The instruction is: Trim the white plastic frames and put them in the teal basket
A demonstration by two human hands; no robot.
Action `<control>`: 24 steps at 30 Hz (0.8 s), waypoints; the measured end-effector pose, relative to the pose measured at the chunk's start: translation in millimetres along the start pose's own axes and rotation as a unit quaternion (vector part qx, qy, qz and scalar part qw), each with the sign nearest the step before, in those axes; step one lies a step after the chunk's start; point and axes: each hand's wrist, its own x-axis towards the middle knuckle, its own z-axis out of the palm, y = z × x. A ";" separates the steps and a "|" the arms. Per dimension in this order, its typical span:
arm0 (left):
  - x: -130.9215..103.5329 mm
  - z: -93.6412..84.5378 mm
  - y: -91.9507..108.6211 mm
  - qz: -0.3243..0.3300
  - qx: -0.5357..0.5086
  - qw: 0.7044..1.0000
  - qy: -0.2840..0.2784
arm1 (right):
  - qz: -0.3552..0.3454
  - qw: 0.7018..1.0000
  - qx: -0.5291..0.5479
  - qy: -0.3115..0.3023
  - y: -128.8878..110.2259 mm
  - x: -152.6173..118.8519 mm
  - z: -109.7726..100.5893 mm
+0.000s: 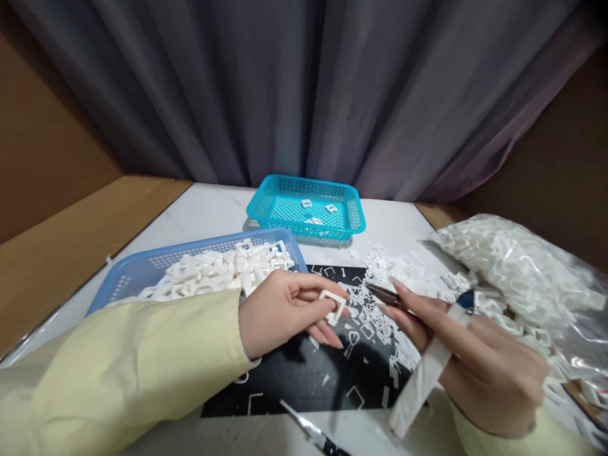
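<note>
My left hand pinches a small white square plastic frame between thumb and fingers, over the black mat. Closed around a hand tool is my right hand. The tool has dark, narrow pointed jaws and a white-wrapped handle with a bit of blue; its exact kind is partly hidden by the fingers. Its tip points toward the frame but stays apart from it. Thin white plastic scraps lie scattered between and below both hands.
A blue basket heaped with white parts stands at left. Behind is a turquoise basket with a few frames inside. A clear bag of white parts bulges at right. A craft knife lies at the front edge. Grey curtain hangs behind.
</note>
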 end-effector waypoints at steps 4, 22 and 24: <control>7.2 -12.6 16.5 0.060 0.077 0.994 0.057 | -0.001 0.998 0.021 -0.061 20.8 -13.6 4.7; 29.9 -91.8 86.9 0.108 0.492 0.845 0.181 | -0.009 0.974 0.108 -0.201 61.5 -51.9 41.8; 8.4 -89.2 71.0 0.115 0.608 0.772 0.145 | -0.007 0.969 0.121 -0.215 62.4 -55.4 45.5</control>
